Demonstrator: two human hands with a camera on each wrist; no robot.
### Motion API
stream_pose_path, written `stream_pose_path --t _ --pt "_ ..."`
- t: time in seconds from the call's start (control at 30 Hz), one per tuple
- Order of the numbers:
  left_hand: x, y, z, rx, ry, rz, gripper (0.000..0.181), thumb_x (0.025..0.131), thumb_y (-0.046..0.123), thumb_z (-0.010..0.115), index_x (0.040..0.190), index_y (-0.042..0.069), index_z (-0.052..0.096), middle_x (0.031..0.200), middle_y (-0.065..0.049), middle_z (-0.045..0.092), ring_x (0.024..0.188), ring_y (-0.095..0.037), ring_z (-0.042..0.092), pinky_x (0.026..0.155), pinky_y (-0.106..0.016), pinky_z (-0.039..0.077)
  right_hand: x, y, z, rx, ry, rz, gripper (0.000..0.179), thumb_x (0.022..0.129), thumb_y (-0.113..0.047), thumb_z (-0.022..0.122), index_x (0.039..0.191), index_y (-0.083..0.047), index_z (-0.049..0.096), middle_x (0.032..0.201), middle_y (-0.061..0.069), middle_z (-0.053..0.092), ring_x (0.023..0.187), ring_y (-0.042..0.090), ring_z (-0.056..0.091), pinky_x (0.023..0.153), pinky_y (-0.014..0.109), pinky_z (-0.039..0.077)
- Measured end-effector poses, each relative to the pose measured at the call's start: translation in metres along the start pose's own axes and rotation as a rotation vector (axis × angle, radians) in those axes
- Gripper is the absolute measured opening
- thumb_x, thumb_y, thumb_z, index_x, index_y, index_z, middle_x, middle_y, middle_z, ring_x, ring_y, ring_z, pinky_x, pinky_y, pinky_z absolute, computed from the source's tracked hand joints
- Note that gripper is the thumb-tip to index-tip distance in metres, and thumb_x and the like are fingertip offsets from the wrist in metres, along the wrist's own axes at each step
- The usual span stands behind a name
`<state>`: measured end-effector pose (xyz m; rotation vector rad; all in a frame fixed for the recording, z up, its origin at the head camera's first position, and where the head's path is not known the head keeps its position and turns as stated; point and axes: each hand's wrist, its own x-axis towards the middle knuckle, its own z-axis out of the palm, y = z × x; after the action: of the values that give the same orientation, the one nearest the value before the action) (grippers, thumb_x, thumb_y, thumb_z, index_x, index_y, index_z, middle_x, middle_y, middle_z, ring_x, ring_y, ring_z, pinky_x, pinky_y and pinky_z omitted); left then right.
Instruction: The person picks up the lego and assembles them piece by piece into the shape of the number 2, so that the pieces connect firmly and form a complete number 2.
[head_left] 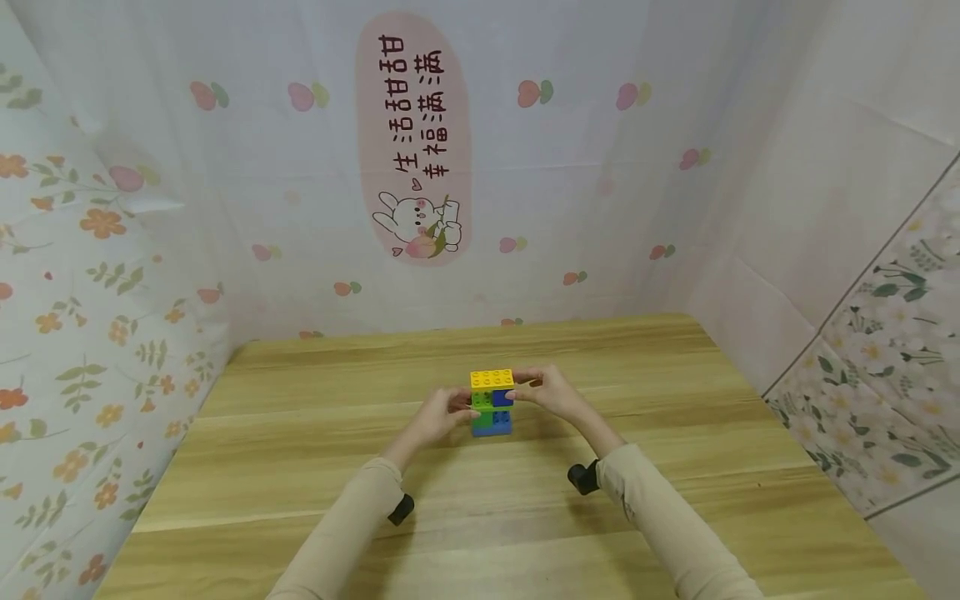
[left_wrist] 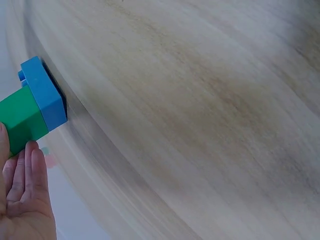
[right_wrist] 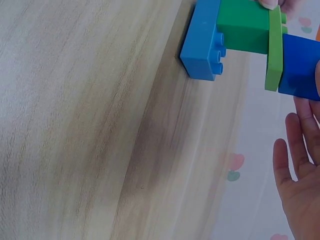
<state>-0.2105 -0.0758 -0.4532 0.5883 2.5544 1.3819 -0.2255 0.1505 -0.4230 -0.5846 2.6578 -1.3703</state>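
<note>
A stack of toy building bricks stands upright on the table. At its base is a light blue brick [right_wrist: 197, 45], with a green brick [left_wrist: 22, 117] on the left half. Above them lie a thin light-green plate [right_wrist: 274, 60], a dark blue brick [right_wrist: 300, 67] on the right, and a yellow brick [head_left: 491, 379] on top. My left hand [head_left: 444, 410] pinches the green brick from the left. From the right, my right hand [head_left: 553, 392] holds the dark blue brick between thumb and fingers, just beneath the yellow one.
The wooden table [head_left: 300, 467] stretches around the stack on all sides. A printed cloth [head_left: 585, 192] hangs behind it, and floral cloths border the left and right. Black straps' mounts [head_left: 582, 478] stick out from both wrists.
</note>
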Motion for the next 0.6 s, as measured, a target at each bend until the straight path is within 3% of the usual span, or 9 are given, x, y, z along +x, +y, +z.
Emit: stream_pose_path --t 0.33,0.6 --pt "0.0015 -0.0025 0.0015 0.014 -0.013 0.04 0.035 0.087 0.015 0.062 0.118 0.0 0.057 0.113 -0.016 0.063 0.101 -0.028 0.061 0.088 -0.039 0.051 0.0005 -0.001 0.0005 0.008 -0.004 0.005 0.038 0.084 -0.02 0.066 0.115 0.001 0.062 0.116 0.018 0.063 0.106 0.03 0.057 0.091 0.044 0.046" --pt "-0.0015 -0.0041 0.0067 0.027 -0.027 0.023 0.037 0.085 0.01 0.063 0.12 0.001 0.055 0.111 -0.015 0.064 0.099 -0.027 0.061 0.088 -0.038 0.051 -0.0018 -0.0002 0.0025 0.039 -0.008 0.004 0.038 0.084 -0.02 0.066 0.115 0.001 0.061 0.113 0.018 0.064 0.103 0.029 0.058 0.088 0.041 0.048"
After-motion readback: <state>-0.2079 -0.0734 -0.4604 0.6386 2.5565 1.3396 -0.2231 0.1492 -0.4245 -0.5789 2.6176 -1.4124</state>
